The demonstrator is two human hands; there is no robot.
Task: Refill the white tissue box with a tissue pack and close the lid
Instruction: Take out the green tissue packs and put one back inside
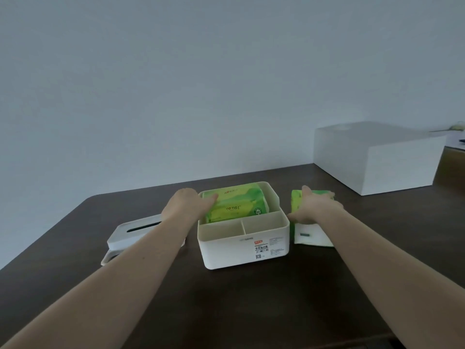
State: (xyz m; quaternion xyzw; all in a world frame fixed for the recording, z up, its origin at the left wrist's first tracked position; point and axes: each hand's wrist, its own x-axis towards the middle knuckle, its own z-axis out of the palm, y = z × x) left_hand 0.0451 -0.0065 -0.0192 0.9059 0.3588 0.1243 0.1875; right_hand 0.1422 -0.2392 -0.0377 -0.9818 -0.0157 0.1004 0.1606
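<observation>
We count two green tissue packs: our left hand presses one pack into the single white tissue box; our right hand lies flat on the second pack, gripping nothing; one lid lies apart.

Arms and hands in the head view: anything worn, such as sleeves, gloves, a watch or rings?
Nothing worn shows. Both forearms are bare from the lower frame edge to the wrists, with no sleeve cuffs in sight. The left hand and right hand are ungloved; no watch, band or ring is visible, though the dim picture could hide a thin ring.
</observation>
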